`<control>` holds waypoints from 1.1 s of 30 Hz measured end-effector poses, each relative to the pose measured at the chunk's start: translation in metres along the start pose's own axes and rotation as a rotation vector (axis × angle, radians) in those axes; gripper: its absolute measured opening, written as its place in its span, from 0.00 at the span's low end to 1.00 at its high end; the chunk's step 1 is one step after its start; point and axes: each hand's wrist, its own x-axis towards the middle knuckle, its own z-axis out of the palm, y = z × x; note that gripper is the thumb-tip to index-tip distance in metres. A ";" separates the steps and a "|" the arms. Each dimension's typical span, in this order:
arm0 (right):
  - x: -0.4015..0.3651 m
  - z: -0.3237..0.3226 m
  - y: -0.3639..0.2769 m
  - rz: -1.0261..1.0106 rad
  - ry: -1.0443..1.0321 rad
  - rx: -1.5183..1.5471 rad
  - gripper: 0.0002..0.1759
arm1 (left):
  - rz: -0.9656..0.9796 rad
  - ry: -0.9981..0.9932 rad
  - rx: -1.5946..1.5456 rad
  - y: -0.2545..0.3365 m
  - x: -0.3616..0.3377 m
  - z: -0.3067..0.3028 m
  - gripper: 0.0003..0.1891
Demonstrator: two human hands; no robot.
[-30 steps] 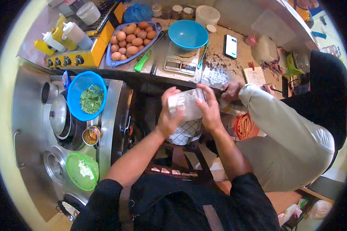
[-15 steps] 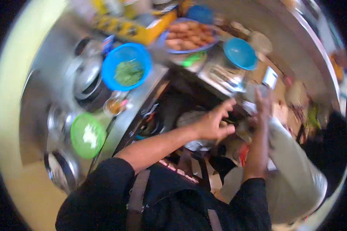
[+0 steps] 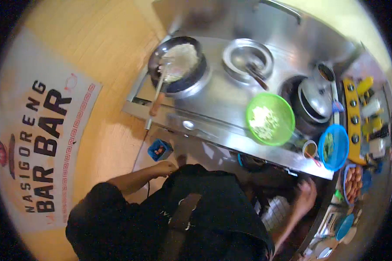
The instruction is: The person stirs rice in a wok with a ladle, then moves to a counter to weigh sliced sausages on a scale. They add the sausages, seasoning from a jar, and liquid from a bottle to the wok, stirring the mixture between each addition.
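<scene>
My left hand (image 3: 163,168) is at the left of my dark apron, its fingers curled in and nothing showing in them. Near it, a small blue container (image 3: 160,150) with reddish pieces stands below the counter's front edge. My right hand (image 3: 307,193) hangs low under the counter's right end, and its fingers are smeared by motion. Above that hand, on the counter, are a blue basin (image 3: 334,148) with green leaves and a small cup (image 3: 309,148) of brownish contents. A green bowl (image 3: 271,118) with whitish chopped pieces stands left of them.
On the steel counter (image 3: 204,111), a black wok (image 3: 178,65) holds pale food, with a wooden-handled utensil (image 3: 157,102) across it. Also there are a metal pan (image 3: 248,58) with a ladle and a lidded pot (image 3: 315,102). A printed banner (image 3: 48,143) is at left.
My view has swung left, bringing in the wok and banner. My hands, earlier raised in front of me with fingers spread, are now lowered and far apart at my sides.
</scene>
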 end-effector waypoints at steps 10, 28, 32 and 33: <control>-0.142 0.512 -0.296 -0.477 -0.929 -0.282 0.64 | 0.172 -0.002 -1.313 -0.067 0.020 -0.204 0.16; -0.048 0.483 -0.269 -0.497 -0.858 -0.332 0.37 | 1.041 0.882 -0.211 0.066 -0.032 -0.224 0.26; -0.013 0.539 -0.285 -0.524 -0.936 -0.472 0.37 | 0.424 0.344 -0.953 0.044 0.030 -0.211 0.23; -0.009 0.549 -0.277 -0.520 -0.976 -0.553 0.37 | 0.389 -0.107 -1.192 0.040 0.038 -0.214 0.20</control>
